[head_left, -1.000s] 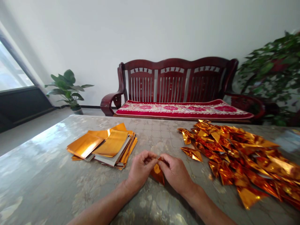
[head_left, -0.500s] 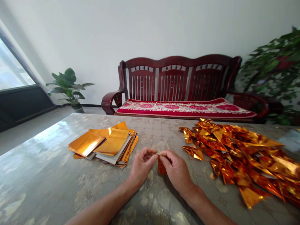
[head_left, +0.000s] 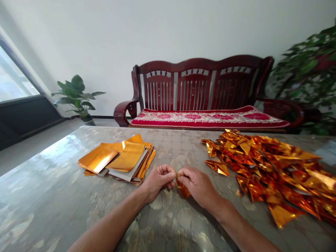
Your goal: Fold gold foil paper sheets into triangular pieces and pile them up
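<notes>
A small folded piece of gold foil paper [head_left: 183,190] hangs between my hands, low over the table in the middle of the view. My right hand [head_left: 196,183] pinches its upper part between thumb and forefinger, and those fingers cover the top. Close against it, my left hand [head_left: 160,180] is closed in a pinch at the paper's upper left edge, its fingertips almost meeting the right ones. Flat gold foil sheets [head_left: 128,157], some showing a grey back, lie stacked beyond my left hand. A heap of folded gold foil pieces [head_left: 262,168] spreads out to the right.
One folded foil piece [head_left: 217,167] lies at the near left edge of the heap. The patterned, glossy table [head_left: 65,196] reaches toward a dark red wooden bench [head_left: 194,91]. Clear plastic [head_left: 328,154] lies at the far right. Potted plants [head_left: 78,96] stand at both sides.
The folded paper has turned and now shows a wider, slanted lower part. My left hand has shifted slightly left, its lower fingers more visible. The view has tilted a little.
</notes>
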`<act>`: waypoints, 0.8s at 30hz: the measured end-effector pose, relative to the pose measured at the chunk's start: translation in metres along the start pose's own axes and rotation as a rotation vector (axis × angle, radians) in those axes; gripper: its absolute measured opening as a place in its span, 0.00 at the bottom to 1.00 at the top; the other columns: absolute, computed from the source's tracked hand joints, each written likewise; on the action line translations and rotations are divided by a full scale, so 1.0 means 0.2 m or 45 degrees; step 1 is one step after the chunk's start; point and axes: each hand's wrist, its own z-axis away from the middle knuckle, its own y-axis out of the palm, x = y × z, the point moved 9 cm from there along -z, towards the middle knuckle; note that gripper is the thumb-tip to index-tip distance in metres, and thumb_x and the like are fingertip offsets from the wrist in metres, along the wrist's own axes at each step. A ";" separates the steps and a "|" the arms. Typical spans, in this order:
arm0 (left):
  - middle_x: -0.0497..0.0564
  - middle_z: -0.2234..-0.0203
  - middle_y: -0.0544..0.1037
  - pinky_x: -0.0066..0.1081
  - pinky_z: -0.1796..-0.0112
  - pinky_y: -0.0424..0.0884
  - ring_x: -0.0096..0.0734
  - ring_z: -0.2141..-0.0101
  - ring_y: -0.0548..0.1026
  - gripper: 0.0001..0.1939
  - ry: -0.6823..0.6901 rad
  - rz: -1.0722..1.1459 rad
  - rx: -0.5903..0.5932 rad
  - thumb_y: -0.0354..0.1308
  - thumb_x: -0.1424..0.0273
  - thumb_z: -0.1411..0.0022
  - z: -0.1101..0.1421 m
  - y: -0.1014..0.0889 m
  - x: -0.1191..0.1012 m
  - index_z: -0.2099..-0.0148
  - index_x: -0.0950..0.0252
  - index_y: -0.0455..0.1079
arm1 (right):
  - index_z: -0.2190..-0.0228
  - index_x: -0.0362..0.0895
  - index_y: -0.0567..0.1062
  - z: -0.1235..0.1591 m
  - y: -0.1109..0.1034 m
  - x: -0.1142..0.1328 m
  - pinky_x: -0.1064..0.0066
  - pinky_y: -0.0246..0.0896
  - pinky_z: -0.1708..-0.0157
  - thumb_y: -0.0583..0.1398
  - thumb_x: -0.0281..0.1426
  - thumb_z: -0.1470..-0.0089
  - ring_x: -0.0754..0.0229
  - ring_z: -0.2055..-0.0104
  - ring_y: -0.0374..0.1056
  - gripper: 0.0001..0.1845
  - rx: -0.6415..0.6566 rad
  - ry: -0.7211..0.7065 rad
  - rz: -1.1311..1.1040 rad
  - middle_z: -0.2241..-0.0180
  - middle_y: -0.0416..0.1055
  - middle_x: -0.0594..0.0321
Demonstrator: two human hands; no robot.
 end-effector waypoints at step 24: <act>0.44 0.85 0.73 0.19 0.81 0.60 0.18 0.85 0.65 0.17 0.313 -0.134 -0.199 0.67 0.58 0.48 0.06 0.00 -0.03 0.71 0.66 0.66 | 0.75 0.46 0.74 0.01 0.01 0.00 0.74 0.54 0.70 0.58 0.32 0.45 0.64 0.70 0.68 0.08 -0.007 0.120 -0.141 0.74 0.75 0.68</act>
